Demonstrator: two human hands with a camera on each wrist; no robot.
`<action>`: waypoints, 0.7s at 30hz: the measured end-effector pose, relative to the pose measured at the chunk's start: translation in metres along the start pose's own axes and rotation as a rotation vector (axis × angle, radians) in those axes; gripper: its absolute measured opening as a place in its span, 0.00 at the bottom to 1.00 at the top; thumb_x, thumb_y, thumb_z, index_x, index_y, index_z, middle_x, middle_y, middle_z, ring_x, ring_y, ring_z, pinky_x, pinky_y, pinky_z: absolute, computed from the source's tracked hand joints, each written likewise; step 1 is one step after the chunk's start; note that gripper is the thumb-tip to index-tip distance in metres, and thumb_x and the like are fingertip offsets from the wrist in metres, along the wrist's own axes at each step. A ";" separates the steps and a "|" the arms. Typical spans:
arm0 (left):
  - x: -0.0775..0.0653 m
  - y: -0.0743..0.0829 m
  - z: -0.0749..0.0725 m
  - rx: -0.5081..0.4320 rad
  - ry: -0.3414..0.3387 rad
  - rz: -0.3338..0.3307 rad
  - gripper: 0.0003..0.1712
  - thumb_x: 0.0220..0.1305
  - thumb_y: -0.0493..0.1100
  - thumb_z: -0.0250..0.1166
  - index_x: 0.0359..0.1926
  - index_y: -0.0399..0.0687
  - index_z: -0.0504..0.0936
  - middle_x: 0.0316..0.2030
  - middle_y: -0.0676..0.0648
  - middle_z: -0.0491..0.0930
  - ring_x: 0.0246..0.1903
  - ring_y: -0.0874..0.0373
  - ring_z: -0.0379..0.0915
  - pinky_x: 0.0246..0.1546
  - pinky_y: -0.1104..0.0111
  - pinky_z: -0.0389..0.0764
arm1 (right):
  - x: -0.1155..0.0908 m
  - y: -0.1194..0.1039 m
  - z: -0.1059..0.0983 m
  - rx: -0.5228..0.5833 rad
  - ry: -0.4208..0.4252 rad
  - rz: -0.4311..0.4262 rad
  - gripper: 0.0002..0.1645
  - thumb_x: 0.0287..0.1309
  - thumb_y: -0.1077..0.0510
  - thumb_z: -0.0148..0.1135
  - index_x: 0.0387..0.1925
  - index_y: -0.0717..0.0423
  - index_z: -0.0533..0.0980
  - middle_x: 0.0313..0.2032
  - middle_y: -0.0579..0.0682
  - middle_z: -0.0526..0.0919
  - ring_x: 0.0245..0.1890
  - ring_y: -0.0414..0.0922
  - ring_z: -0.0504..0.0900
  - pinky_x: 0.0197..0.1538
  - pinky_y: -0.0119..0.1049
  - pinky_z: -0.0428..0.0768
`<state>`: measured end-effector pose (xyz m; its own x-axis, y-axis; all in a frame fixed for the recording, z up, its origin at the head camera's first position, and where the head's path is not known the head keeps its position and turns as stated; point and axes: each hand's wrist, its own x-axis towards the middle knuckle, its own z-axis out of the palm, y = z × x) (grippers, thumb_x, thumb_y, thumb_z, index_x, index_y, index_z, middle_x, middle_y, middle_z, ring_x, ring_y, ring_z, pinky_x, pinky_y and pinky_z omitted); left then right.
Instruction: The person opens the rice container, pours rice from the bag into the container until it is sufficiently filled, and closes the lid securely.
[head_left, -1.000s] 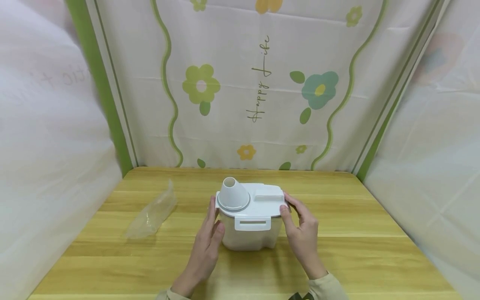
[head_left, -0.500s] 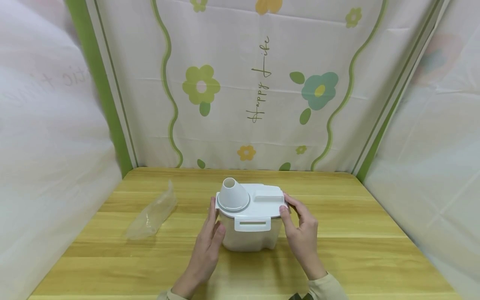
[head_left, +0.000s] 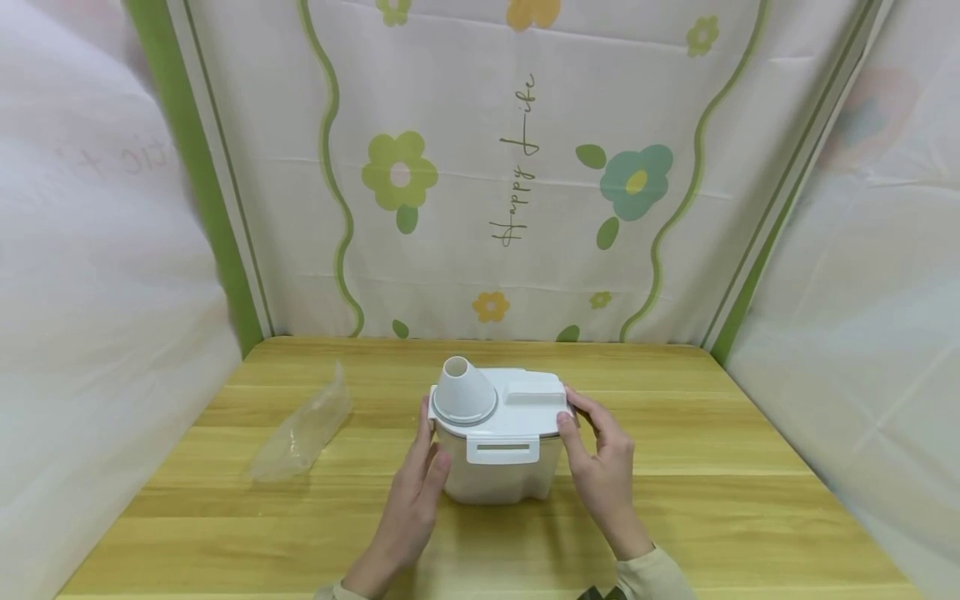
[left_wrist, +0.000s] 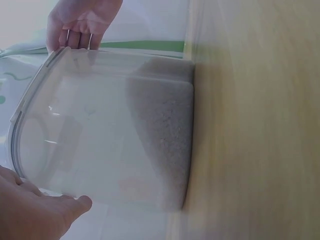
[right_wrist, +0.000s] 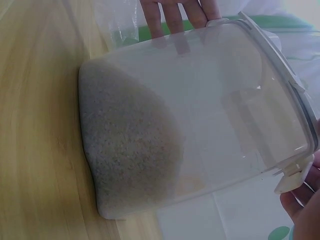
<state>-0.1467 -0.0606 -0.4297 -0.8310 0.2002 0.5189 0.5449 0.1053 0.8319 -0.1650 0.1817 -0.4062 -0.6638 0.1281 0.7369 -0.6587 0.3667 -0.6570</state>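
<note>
A clear plastic rice container point(head_left: 495, 479) stands upright on the table. Whitish grains that look like rice fill its lower part, heaped to one side in the right wrist view point(right_wrist: 130, 145). Its white lid point(head_left: 525, 417) carries a cone-shaped spout point(head_left: 465, 392) at the left and a latch point(head_left: 502, 450) at the front. My left hand point(head_left: 408, 500) rests along the container's left side, fingers straight. At the right end, my right hand point(head_left: 603, 467) grips the lid's edge, thumb on the near corner and fingers round the side. A side latch point(right_wrist: 295, 175) hangs beside its fingers.
To the left of the container lies a crumpled clear plastic bag point(head_left: 303, 429). Wood-grain tabletop point(head_left: 720, 500) spreads around. A flowered curtain point(head_left: 517, 192) closes off the back, with pale fabric point(head_left: 97, 292) along both sides.
</note>
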 end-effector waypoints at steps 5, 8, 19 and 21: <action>0.000 0.001 0.000 -0.006 -0.003 -0.006 0.36 0.78 0.35 0.42 0.78 0.49 0.37 0.77 0.52 0.37 0.74 0.55 0.38 0.68 0.52 0.55 | 0.003 -0.016 0.000 -0.016 0.001 -0.003 0.18 0.60 0.75 0.59 0.53 0.70 0.77 0.53 0.60 0.81 0.54 0.53 0.79 0.60 0.34 0.74; 0.000 0.001 -0.001 -0.004 -0.003 -0.010 0.36 0.78 0.35 0.42 0.78 0.51 0.37 0.77 0.53 0.38 0.73 0.54 0.39 0.68 0.52 0.55 | 0.006 -0.030 0.001 -0.026 -0.001 -0.008 0.17 0.60 0.77 0.58 0.51 0.75 0.76 0.51 0.65 0.81 0.52 0.57 0.79 0.59 0.32 0.74; 0.000 0.001 0.000 0.000 0.005 -0.007 0.36 0.77 0.36 0.43 0.78 0.49 0.37 0.77 0.52 0.38 0.73 0.51 0.39 0.68 0.52 0.55 | 0.003 -0.015 0.000 -0.015 0.002 0.004 0.18 0.60 0.76 0.59 0.53 0.72 0.77 0.52 0.61 0.81 0.53 0.54 0.79 0.60 0.38 0.74; 0.000 0.001 0.000 0.001 0.005 -0.006 0.36 0.77 0.35 0.43 0.78 0.48 0.37 0.77 0.50 0.38 0.73 0.50 0.39 0.67 0.51 0.56 | 0.001 -0.007 0.000 -0.010 0.001 0.008 0.19 0.61 0.75 0.60 0.54 0.68 0.77 0.53 0.58 0.81 0.54 0.52 0.79 0.60 0.39 0.74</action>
<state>-0.1460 -0.0608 -0.4288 -0.8346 0.1950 0.5152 0.5404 0.1076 0.8345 -0.1615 0.1790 -0.4008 -0.6686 0.1319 0.7318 -0.6497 0.3750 -0.6612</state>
